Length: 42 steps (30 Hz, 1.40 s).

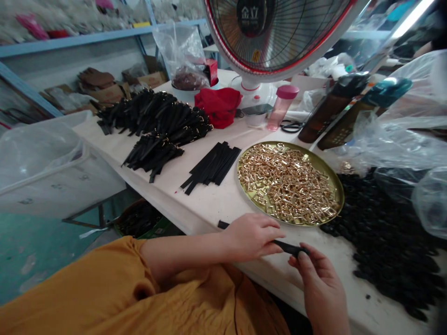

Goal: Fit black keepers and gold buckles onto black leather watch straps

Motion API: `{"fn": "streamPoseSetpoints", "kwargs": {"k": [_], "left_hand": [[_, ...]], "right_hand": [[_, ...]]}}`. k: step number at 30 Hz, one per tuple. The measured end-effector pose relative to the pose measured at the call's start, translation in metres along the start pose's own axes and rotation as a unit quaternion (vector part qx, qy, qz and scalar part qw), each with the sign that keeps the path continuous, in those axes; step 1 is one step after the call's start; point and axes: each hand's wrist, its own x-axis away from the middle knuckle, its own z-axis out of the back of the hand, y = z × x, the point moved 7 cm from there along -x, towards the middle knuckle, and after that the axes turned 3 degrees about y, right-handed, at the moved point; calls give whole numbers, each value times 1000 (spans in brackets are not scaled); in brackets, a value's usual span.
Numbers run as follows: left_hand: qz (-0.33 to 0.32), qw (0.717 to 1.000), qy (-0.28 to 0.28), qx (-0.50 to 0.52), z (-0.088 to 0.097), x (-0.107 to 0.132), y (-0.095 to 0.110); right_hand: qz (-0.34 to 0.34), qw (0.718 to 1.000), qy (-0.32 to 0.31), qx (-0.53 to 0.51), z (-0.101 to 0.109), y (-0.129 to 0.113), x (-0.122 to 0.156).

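A narrow black strap [287,247] runs under my left hand [253,236], and its other end pokes out beyond the wrist. The fingers of that hand are closed over the strap's middle. My right hand [323,284] pinches the near end between thumb and fingers; a small dark piece may be there too, but I cannot make it out. Just beyond both hands is a round gold tray [244,191] heaped with small gold metal buckles [289,181]. A pile of small black pieces [387,242] spreads to the right of the tray.
Flat black straps [214,165] lie left of the tray. Farther left are bundles of straps with gold fittings [153,114]. A fan [279,37], red cloth [219,106], pink-lidded bottle [281,109], scissors [292,126] and dark bottles [331,109] stand behind. A white bin [66,179] adjoins the table's left.
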Motion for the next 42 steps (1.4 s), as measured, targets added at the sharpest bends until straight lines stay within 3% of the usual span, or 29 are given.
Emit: {"fn": "streamPoseSetpoints", "kwargs": {"k": [2,4,6,10,15,20,22,24,26,29,31,37,42], "left_hand": [[-5,995,-56,-80,-7,-7,-5],[24,987,-121,-103,-17,-8,-14],[33,983,-146,-106,-21,-8,-15],[31,987,-134,-84,-18,-7,-6],[80,987,-130,45,-18,-5,-3],[126,982,-79,116,-18,-9,-14],[137,976,-57,159,-17,-13,-22],[167,961,-51,215,-19,-17,-33],[211,939,-43,268,-22,-19,-45],[238,917,-8,320,-24,-20,-54],[236,910,7,342,-25,-20,-54],[225,906,31,356,-25,-15,-52],[200,914,37,352,-26,-21,-47]], "right_hand": [[23,999,-14,21,-2,-7,4],[34,999,-23,35,-4,-12,8],[44,998,-34,42,-7,-15,11],[72,995,-71,24,-16,-20,11],[40,998,-23,-31,-17,-18,5],[78,994,-77,-15,-35,-23,4],[122,988,-79,42,-30,-33,-9],[196,967,-18,164,-12,-51,-32],[263,910,61,314,4,-72,-56],[250,819,57,513,4,-79,-90],[229,796,39,559,-2,-75,-102],[249,815,39,522,-10,-72,-103],[279,837,61,468,-7,-86,-78]]}}
